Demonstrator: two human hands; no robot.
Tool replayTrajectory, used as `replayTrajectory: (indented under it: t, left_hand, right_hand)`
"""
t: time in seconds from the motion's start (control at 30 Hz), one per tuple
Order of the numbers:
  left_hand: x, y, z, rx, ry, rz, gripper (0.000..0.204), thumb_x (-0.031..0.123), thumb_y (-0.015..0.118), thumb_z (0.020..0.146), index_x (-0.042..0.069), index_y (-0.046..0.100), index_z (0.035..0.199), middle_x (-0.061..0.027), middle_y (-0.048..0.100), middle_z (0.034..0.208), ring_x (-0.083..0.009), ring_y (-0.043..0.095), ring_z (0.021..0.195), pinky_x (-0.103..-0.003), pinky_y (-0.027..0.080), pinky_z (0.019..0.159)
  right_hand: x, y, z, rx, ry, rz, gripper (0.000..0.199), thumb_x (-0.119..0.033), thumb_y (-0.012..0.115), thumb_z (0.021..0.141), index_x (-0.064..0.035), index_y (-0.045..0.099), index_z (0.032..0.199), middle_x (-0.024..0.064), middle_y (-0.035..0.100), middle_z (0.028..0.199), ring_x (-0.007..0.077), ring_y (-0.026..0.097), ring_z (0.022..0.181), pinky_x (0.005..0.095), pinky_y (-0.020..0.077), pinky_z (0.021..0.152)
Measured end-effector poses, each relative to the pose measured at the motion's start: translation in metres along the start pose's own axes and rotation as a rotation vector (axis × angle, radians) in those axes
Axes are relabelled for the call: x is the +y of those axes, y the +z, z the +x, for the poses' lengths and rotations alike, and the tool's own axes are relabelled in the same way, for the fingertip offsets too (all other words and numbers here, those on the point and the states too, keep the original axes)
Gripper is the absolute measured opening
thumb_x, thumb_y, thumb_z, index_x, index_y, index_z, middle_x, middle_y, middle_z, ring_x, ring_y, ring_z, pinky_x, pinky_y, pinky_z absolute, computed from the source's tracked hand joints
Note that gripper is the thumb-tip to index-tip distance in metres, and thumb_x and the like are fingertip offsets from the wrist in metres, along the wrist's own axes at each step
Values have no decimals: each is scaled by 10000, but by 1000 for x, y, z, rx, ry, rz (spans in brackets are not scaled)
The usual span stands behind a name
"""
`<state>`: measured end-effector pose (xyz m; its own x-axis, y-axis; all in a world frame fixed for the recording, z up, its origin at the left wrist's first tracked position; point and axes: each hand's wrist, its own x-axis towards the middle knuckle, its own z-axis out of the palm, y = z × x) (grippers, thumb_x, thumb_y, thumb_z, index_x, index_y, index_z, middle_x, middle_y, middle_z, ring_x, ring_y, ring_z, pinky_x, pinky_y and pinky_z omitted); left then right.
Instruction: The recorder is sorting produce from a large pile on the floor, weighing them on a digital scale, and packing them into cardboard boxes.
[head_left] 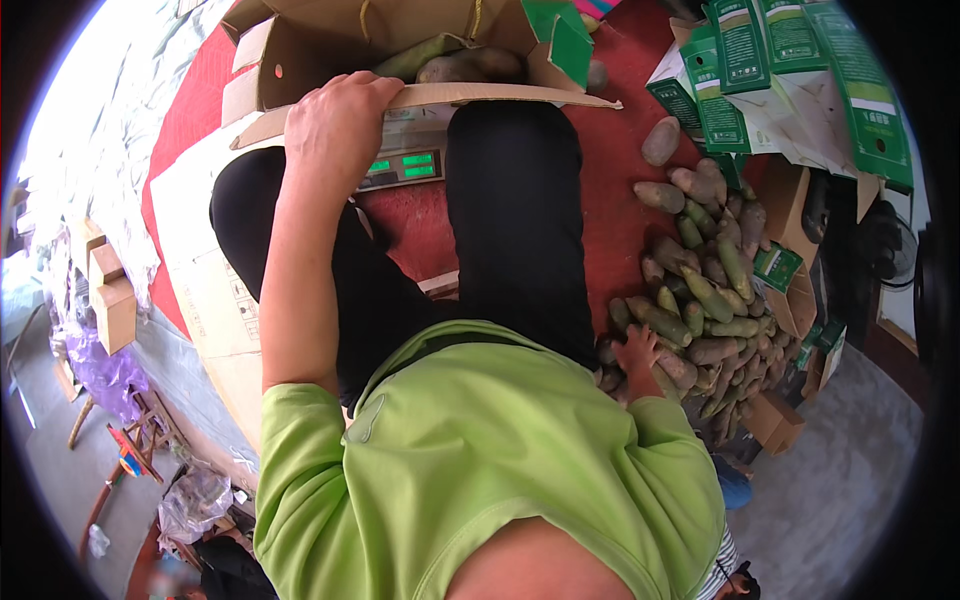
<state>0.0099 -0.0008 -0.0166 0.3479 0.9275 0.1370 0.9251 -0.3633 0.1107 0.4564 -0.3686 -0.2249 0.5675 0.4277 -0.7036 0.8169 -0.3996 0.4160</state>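
Observation:
An open cardboard box [300,60] stands in front of me with several long green and brownish radishes [430,57] inside. My left hand [340,108] rests over its near flap [500,93], fingers bent round the edge; the thumb is hard to make out. Beneath the flap, between my knees, shows a digital scale [405,168] with lit green displays. My right hand [637,352] reaches down to my right, fingers spread on a large pile of similar radishes [715,330]. It touches the pile's near left side and lifts nothing.
Folded green and white cartons [770,90] lie at the far right, with open brown cardboard [795,215] beside the pile. A red floor covering [610,190] lies under box and pile. Flat cardboard [205,260], small boxes [112,295] and purple plastic [100,370] are on the left.

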Motion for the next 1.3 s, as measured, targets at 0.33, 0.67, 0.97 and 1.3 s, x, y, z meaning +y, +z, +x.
replayTrajectory:
  t: [0.33, 0.67, 0.97, 1.3]
  left_hand:
    - [1, 0, 0, -39, -35, 33, 283, 53, 559, 817, 162, 674, 1052, -12, 670, 990, -232, 629, 957, -376, 509, 787]
    - [-4, -7, -3, 67, 43, 12, 270, 115, 620, 805, 142, 670, 1069, -17, 669, 1012, -236, 618, 977, -371, 480, 872]
    - [-4, -16, -3, 201, 56, -52, 315, 202, 692, 778, 134, 662, 1085, -9, 664, 1031, -225, 611, 982, -384, 453, 930]
    - [-7, -19, -3, 155, 12, -75, 287, 201, 683, 789, 129, 666, 1066, -24, 664, 990, -243, 622, 952, -376, 466, 887]
  right_hand:
    - [15, 29, -23, -12, 40, -218, 648, -288, 718, 779, -224, 402, 1341, 31, 453, 1323, 233, 416, 1243, 522, 340, 988]
    - [22, 17, -12, 4, 137, -199, 345, -216, 627, 847, -179, 533, 1176, 27, 507, 1245, 233, 418, 1240, 491, 428, 891]
    - [30, -14, -12, 156, 126, 21, 467, -224, 674, 777, -148, 492, 1200, 60, 545, 1216, 279, 451, 1206, 524, 472, 866]
    - [44, -138, 9, 512, -250, 1011, 604, -57, 670, 769, -23, 445, 1329, 152, 552, 1247, 280, 532, 1135, 345, 424, 946]
